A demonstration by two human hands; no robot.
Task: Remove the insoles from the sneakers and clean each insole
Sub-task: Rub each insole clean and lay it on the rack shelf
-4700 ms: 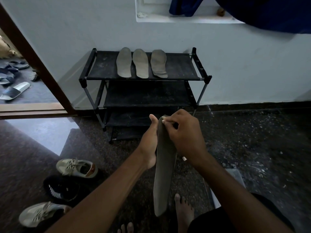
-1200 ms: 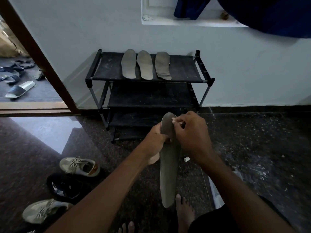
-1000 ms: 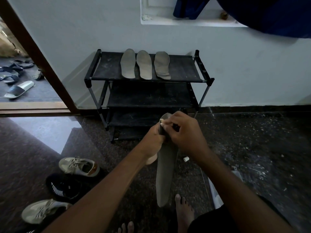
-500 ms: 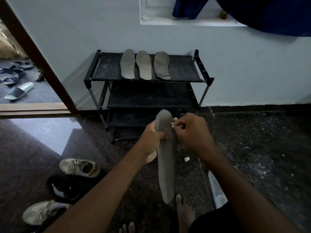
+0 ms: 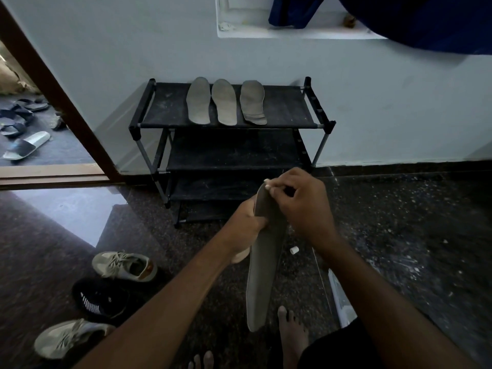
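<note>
A long grey insole (image 5: pixel 262 275) hangs upright in front of me. My left hand (image 5: pixel 246 225) grips its upper part from the left side. My right hand (image 5: pixel 299 203) has its fingers curled against the insole's top end, where a small white bit (image 5: pixel 267 182) shows at the fingertips; what that bit is I cannot tell. Three more grey insoles (image 5: pixel 225 102) lie side by side on the top shelf of the black shoe rack (image 5: pixel 287 113). Two beige sneakers (image 5: pixel 125 266) (image 5: pixel 66 339) and a black sneaker (image 5: pixel 99 299) sit on the floor at lower left.
The rack stands against a pale wall. An open doorway at the left shows several sandals (image 5: pixel 25 145) outside. A small white cap (image 5: pixel 294 250) lies on the dark speckled floor. A white flat object (image 5: pixel 342 302) lies by my right leg. My bare feet (image 5: pixel 292 334) are below.
The insole has turned edge-on and dropped slightly compared with half a second ago. My right hand has moved back over its top end, after shifting up and down along it.
</note>
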